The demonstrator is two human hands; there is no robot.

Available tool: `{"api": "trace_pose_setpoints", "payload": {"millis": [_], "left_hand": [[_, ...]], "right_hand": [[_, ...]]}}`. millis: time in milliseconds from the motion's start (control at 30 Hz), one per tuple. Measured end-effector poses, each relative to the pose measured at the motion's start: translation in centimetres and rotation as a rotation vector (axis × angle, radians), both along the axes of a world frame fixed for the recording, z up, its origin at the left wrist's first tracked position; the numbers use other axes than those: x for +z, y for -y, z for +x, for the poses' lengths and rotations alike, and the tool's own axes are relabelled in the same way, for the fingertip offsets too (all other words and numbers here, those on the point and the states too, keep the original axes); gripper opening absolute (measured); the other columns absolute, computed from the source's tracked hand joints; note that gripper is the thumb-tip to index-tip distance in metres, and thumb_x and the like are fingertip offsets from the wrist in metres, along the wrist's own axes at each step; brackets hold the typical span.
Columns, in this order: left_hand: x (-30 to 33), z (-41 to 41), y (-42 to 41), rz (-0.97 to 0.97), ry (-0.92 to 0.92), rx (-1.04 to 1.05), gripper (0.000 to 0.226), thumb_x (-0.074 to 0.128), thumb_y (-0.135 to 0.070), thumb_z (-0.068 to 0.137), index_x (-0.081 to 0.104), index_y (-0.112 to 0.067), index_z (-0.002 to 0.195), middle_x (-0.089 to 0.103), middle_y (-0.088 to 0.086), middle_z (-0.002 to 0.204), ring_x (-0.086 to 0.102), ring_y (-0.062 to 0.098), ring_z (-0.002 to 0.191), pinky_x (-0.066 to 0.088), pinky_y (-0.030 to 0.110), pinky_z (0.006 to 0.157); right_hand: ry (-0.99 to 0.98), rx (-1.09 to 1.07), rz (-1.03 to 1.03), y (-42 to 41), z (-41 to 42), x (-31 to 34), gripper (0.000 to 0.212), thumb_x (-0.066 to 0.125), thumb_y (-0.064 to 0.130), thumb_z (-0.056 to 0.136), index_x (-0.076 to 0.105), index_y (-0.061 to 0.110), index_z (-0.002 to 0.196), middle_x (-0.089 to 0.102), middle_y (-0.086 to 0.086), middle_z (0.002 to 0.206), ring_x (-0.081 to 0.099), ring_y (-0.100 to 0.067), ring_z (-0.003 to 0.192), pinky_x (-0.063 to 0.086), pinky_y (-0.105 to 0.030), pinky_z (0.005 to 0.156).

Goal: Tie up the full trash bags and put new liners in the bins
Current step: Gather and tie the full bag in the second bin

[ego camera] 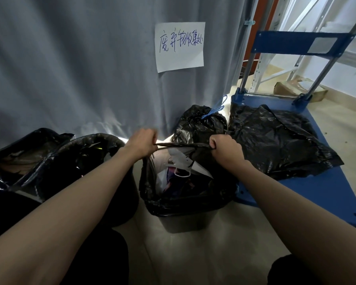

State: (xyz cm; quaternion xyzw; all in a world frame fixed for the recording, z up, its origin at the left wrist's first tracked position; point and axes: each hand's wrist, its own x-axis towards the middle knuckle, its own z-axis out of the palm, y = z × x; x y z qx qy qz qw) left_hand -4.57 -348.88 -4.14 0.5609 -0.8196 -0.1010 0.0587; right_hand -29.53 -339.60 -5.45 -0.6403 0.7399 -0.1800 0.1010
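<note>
Pale tiled floor (193, 254), grey curtain (70, 68) hanging as backdrop. Working near to far.

Nearest: small grey bin (185, 223) standing on the floor, centre, lined with a full black bag (193, 198). Bag mouth is gaping toward the camera; paper and mixed waste (179, 171) are showing inside.

Both arms are reaching over this bin. Left hand (141, 144) is curling into a fist round one end of the bag's far rim. Right hand (224, 148) is gripping the other end, fingers wrapped round it. Between the fists the rim is pulling taut into a thin twisted strand (181, 144). Hands are apart, not crossing; no knot is forming yet.

To the left, just beside: two more bins (103, 161), lined in black, mouths open, liners folded over the rims. Contents are too dark to tell how full.

Behind the centre bin: a tied bag (199, 122) sitting against the curtain, closed at the neck with a blue drawstring (213, 112).

To the right: blue trolley (308, 194) carrying a heap of loose black plastic (275, 140); cannot tell if these are fresh liners or flattened bags.

Farthest: handwritten paper sign (180, 46) stuck to the curtain; white shelving (286, 58) beyond the trolley handle.

Progress, as a judgement: one bag appears done. The centre bag is at the gather-and-tie stage. Still left: knotting it, lifting it out, relining this bin, then likely the two left bins. Early in the job.
</note>
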Motion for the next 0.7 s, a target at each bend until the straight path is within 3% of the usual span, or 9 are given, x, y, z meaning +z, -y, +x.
{"api": "trace_pose_setpoints", "payload": {"millis": [167, 300, 433, 500, 600, 633, 700], "left_hand": [[0.1, 2.1, 0.3, 0.044, -0.001, 0.060, 0.025, 0.075, -0.017, 0.075, 0.052, -0.022, 0.083, 0.065, 0.008, 0.094, 0.060, 0.030, 0.092, 0.046, 0.033, 0.075], [0.6, 2.7, 0.1, -0.038, 0.007, 0.109, 0.019, 0.071, -0.016, 0.077, 0.055, -0.022, 0.082, 0.067, 0.010, 0.095, 0.061, 0.033, 0.095, 0.047, 0.035, 0.078], [1.3, 2.7, -0.4, -0.097, -0.097, 0.179, 0.014, 0.069, -0.016, 0.079, 0.056, -0.017, 0.083, 0.066, 0.011, 0.089, 0.060, 0.034, 0.092, 0.045, 0.035, 0.074], [1.3, 2.4, -0.6, 0.001, -0.139, 0.210, 0.032, 0.077, -0.032, 0.076, 0.057, -0.015, 0.093, 0.064, 0.010, 0.096, 0.059, 0.030, 0.093, 0.045, 0.033, 0.074], [0.9, 1.7, -1.0, 0.188, -0.069, 0.237, 0.074, 0.083, -0.049, 0.069, 0.053, -0.008, 0.122, 0.056, 0.012, 0.121, 0.054, 0.028, 0.111, 0.045, 0.034, 0.086], [0.8, 1.4, -1.1, 0.237, -0.043, 0.252, 0.077, 0.084, -0.050, 0.067, 0.053, -0.007, 0.122, 0.057, 0.012, 0.123, 0.055, 0.028, 0.111, 0.046, 0.034, 0.086], [0.7, 0.9, -1.3, 0.316, -0.008, 0.268, 0.060, 0.086, -0.047, 0.065, 0.060, -0.007, 0.100, 0.065, 0.010, 0.108, 0.060, 0.024, 0.090, 0.046, 0.030, 0.072]], "right_hand": [[0.051, -0.101, 0.105, 0.1, -0.5, -0.3, 0.018, 0.052, 0.006, 0.082, 0.045, 0.019, 0.071, 0.054, -0.006, 0.084, 0.052, -0.030, 0.077, 0.038, -0.033, 0.065], [0.062, -0.109, 0.146, 0.3, -0.2, -0.5, 0.010, 0.058, 0.019, 0.086, 0.049, 0.017, 0.083, 0.056, -0.010, 0.095, 0.056, -0.033, 0.085, 0.043, -0.036, 0.070], [0.017, -0.135, 0.228, 0.2, 0.5, 0.0, 0.036, 0.064, 0.039, 0.087, 0.050, 0.010, 0.105, 0.054, -0.012, 0.106, 0.057, -0.037, 0.098, 0.049, -0.043, 0.081], [0.015, -0.151, 0.253, 0.3, 0.7, 0.1, 0.044, 0.065, 0.043, 0.086, 0.048, 0.009, 0.109, 0.054, -0.014, 0.111, 0.057, -0.038, 0.103, 0.046, -0.042, 0.080], [0.005, -0.181, 0.244, 0.3, 0.9, 0.1, 0.048, 0.064, 0.043, 0.087, 0.048, 0.007, 0.114, 0.054, -0.015, 0.116, 0.056, -0.039, 0.108, 0.042, -0.040, 0.078], [-0.004, -0.187, 0.245, 0.3, 1.0, 0.2, 0.049, 0.064, 0.043, 0.087, 0.048, 0.006, 0.116, 0.053, -0.015, 0.118, 0.055, -0.039, 0.109, 0.043, -0.041, 0.080], [-0.017, -0.197, 0.263, 0.3, 1.0, 0.3, 0.047, 0.064, 0.041, 0.088, 0.049, 0.006, 0.116, 0.053, -0.015, 0.117, 0.055, -0.038, 0.110, 0.044, -0.041, 0.082]]}}
